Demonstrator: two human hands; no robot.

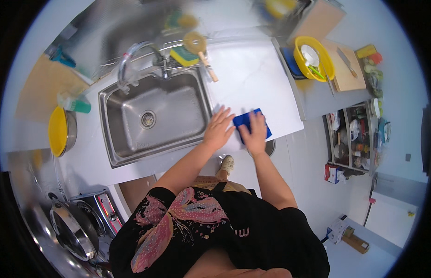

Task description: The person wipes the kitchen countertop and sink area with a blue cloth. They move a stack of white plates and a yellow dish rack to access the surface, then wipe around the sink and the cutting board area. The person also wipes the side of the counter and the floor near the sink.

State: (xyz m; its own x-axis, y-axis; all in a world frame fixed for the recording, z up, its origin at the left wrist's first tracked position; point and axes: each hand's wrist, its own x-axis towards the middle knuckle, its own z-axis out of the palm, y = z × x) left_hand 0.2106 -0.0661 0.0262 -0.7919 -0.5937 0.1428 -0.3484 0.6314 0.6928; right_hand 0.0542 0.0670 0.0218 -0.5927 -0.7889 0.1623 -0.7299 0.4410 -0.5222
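A folded blue cloth (241,120) lies on the white countertop (250,80), near its front edge. My right hand (254,133) rests on top of the cloth, fingers spread and pressed flat rather than curled round it. Just to the left, my left hand (219,129) is spread over the counter by the right rim of the steel sink (159,120), holding nothing. The sink basin holds no dishes, and its drain shows. Behind it stands a chrome faucet (123,69).
Behind the sink, a wire rack holds a green-yellow sponge (182,57) beside a wooden-handled brush (209,67). Yellow basins stand left (58,132) and right (299,66). A knife (345,60) lies on a cutting board (354,81). A lidded pan (74,231) sits lower left.
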